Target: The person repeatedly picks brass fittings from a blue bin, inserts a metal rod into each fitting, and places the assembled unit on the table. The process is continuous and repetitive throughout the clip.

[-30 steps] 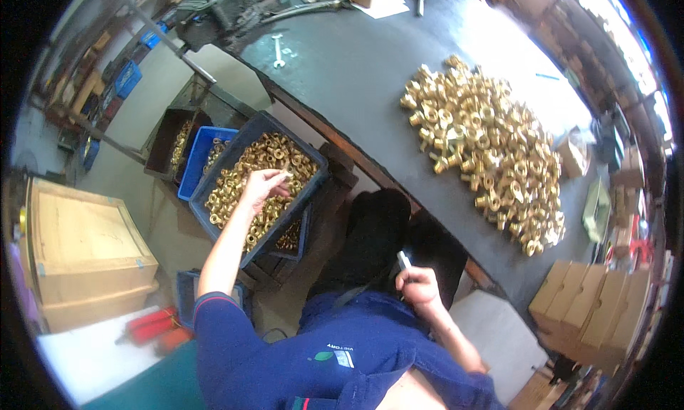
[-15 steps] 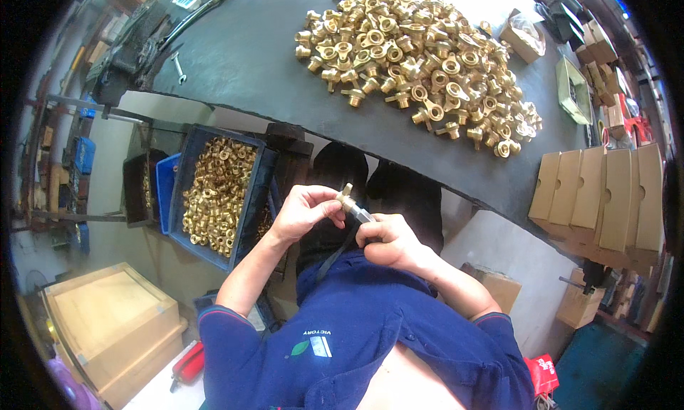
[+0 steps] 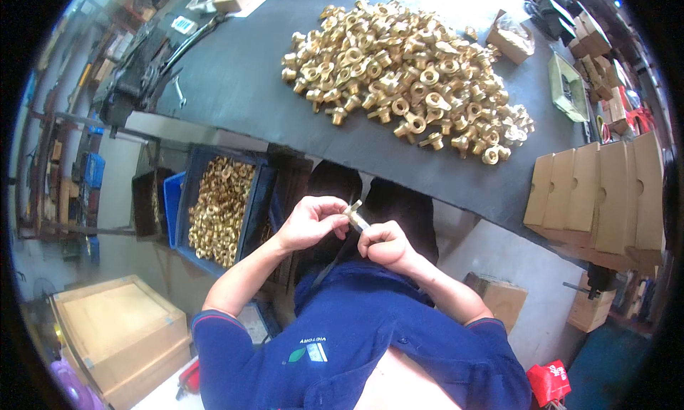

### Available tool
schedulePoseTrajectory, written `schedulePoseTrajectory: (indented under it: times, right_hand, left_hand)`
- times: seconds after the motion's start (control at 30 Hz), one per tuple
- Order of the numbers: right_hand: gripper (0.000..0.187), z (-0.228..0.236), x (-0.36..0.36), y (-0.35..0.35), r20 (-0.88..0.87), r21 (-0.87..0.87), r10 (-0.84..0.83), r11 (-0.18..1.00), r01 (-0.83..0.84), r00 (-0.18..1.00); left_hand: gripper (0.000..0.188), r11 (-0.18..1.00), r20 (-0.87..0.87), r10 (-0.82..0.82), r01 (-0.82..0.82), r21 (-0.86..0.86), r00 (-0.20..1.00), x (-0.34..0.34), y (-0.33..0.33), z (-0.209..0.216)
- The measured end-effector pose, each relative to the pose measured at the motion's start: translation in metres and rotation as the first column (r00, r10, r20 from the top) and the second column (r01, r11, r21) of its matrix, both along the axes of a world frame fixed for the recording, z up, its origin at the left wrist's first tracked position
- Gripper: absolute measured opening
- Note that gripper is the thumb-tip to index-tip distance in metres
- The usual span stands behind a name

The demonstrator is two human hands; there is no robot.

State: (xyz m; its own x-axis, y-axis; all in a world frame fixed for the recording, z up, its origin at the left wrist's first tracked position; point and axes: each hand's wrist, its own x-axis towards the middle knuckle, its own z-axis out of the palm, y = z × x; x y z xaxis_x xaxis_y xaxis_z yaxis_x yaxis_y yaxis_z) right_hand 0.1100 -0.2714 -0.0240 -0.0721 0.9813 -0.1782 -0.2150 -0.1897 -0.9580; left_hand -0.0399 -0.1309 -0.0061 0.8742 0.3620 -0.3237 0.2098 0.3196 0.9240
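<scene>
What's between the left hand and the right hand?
In the head view: a brass fitting, held by the left hand, and a silvery metal piece, gripped in the right hand; they appear to meet.

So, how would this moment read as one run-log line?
left hand: pinching brass-coloured fitting; right hand: gripping silvery piece; dark table: heap of similar fittings; blue bin: more fittings

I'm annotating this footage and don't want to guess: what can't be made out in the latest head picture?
Head view throughout:
Silvery rod-shaped tool: its lower end is hidden inside the right hand.
Small brass fitting: partly covered by the left hand, finer shape too small to tell.
Bright blue plastic bin: contents hidden behind the dark blue plastic crate.
</scene>
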Motion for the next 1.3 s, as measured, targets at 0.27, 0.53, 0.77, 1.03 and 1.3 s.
schedulePoseTrajectory:
  times: [0.27,0.53,0.77,1.03,1.3]
  right_hand:
    - [0.012,-0.011,0.022,-0.024,-0.494,-0.091,-0.268,0.962,0.258,0.827]
    - [0.011,-0.012,0.033,-0.052,-0.494,-0.091,-0.336,0.937,0.336,0.802]
    - [0.013,-0.006,0.039,-0.069,-0.414,-0.098,-0.422,0.901,0.422,0.806]
    - [0.014,-0.011,0.034,-0.059,-0.427,-0.143,-0.426,0.903,0.405,0.798]
    - [0.009,-0.009,0.006,-0.039,-0.348,-0.225,-0.389,0.918,0.327,0.853]
  left_hand:
    - [0.011,0.969,0.135,0.062,-0.092,0.228,0.989,0.072,0.053,0.031]
    - [0.016,0.791,0.145,0.010,-0.097,0.604,0.989,0.252,0.109,0.078]
    - [0.015,0.700,0.150,0.130,-0.198,0.686,0.980,0.353,0.141,0.069]
    - [0.027,0.859,0.435,-0.008,-0.216,0.464,0.901,0.277,0.150,0.076]
    - [0.022,0.708,0.226,0.600,-0.641,0.297,0.767,-0.019,0.163,0.040]
